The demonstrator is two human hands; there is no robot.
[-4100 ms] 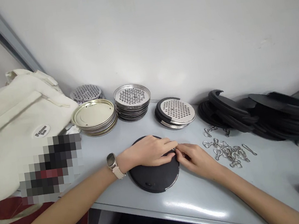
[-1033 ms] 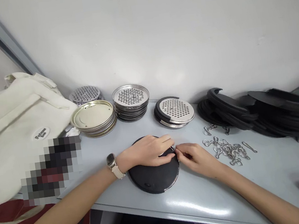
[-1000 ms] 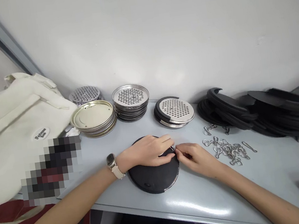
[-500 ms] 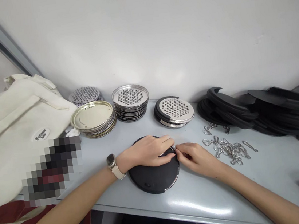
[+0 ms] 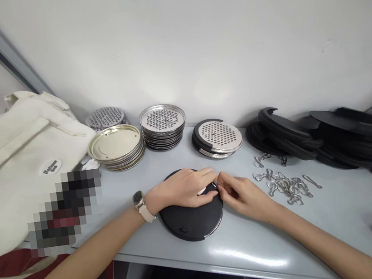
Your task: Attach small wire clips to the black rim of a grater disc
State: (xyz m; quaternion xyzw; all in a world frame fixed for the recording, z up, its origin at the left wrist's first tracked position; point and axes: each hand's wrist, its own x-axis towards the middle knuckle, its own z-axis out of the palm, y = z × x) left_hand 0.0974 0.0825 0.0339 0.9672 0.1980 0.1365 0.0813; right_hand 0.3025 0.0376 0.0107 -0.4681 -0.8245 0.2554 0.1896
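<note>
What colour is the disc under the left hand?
The disc is mostly black; see the head view.

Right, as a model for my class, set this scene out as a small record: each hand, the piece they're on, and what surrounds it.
Black disc: flat on the grey table
Left hand: across the disc, watch at the wrist
Right hand: fingertips at a small metal piece by the disc's edge; exact grip unclear
Behind: gold-coloured lids, grater discs, perforated discs
To the right: loose metal clips, black parts
To the left: cream bag
</note>
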